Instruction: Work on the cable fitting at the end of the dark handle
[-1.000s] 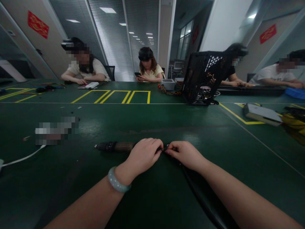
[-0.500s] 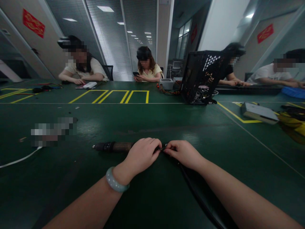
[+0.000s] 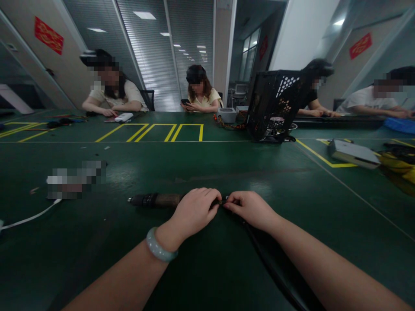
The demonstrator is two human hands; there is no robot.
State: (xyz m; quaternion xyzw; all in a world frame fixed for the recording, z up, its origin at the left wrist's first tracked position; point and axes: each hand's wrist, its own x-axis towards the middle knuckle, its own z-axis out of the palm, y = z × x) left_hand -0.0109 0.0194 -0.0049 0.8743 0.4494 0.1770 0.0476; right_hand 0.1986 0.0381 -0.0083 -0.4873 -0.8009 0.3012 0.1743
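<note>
A dark electric screwdriver (image 3: 162,200) with a brownish body and a small metal tip lies on the green table, tip to the left. My left hand (image 3: 199,209), with a pale bangle at the wrist, closes over its rear end. Opposite, my right hand (image 3: 251,208) pinches the end of a thick black cable (image 3: 264,255), which runs down to the lower edge of the view. Between the two sets of fingertips a small gold-coloured metal part (image 3: 221,202) shows. Whether the cable end and screwdriver are joined there is too small to tell.
A black computer case (image 3: 270,106) stands at the back, with a grey power supply (image 3: 226,114) beside it. A silver box (image 3: 353,153) lies to the right. Further left are a blurred item and a white cable (image 3: 32,220). Several people sit across the table.
My view shifts slightly. Both hands stay almost in place, fingertips close together, and the gold-coloured metal part between them shows a little more brightly.
</note>
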